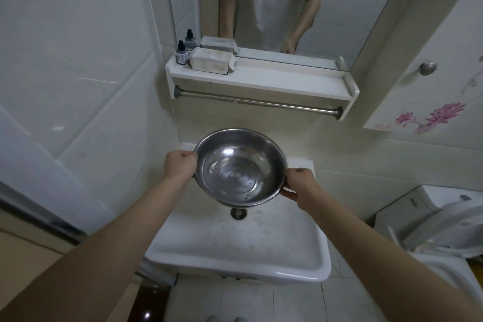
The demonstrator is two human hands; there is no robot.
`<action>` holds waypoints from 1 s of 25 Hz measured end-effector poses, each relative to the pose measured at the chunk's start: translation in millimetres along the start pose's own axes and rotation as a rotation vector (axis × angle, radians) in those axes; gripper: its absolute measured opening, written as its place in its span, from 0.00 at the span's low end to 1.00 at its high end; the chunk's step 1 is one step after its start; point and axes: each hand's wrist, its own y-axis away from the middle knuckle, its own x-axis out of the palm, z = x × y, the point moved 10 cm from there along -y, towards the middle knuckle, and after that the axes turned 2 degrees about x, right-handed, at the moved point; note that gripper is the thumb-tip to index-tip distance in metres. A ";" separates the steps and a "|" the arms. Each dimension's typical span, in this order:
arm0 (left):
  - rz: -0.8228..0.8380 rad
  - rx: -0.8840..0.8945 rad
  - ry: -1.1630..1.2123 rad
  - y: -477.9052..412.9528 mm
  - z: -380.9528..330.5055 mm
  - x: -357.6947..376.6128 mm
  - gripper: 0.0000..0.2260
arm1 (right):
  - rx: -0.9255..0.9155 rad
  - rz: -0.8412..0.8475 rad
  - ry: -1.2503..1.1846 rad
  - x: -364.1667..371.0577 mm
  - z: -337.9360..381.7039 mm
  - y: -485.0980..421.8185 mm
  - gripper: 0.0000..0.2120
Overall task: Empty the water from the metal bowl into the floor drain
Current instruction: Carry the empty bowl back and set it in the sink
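A round metal bowl [240, 167] with a shallow pool of water in its bottom hangs in the air above the back of a white sink [235, 246]. My left hand [180, 165] grips the bowl's left rim. On the opposite side, my right hand [298, 183] holds the right rim, thumb on top and fingers under it. The bowl tilts slightly toward me. The sink's own drain [238, 213] shows just below the bowl. No floor drain is in view.
A white shelf [261, 78] with a towel bar [258, 103] juts out above the sink, holding two small dark bottles [181, 53] and a white box [209, 60]. A mirror [274, 2] hangs above. A toilet [439, 225] stands at right, tiled floor [287, 303] below.
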 end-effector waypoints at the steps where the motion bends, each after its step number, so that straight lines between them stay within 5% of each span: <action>1: 0.001 -0.003 -0.006 0.5 5.0 0.2 0.07 | 0.007 -0.002 -0.002 -0.1 -4.6 0.1 0.06; 25: 0.004 -0.156 -0.135 22.1 113.9 -3.5 0.07 | 0.147 0.059 0.118 12.5 -107.3 -23.8 0.09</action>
